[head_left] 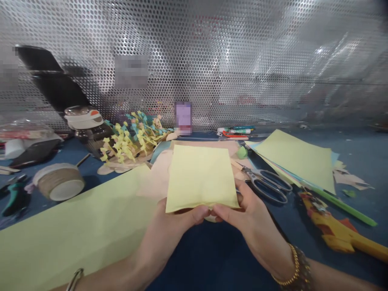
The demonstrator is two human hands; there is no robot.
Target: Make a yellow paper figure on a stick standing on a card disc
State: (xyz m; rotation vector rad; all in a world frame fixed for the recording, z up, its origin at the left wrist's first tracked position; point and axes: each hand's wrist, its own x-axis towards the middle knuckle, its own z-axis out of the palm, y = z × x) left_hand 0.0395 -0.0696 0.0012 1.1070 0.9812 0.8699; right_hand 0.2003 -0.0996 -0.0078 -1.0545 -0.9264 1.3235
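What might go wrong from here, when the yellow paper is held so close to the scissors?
The steel scissors lie beside the right hand, so a careless move might knock them or catch the pale yellow paper on the blades. The left forearm lies close over the large pale green sheet, which could crease or slide. The left hand and right hand grip the paper near its lower edge, so it may bend there.

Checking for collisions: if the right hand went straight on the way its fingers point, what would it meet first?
Probably the left hand's thumb, at the lower edge of the pale yellow paper; depth is unclear.
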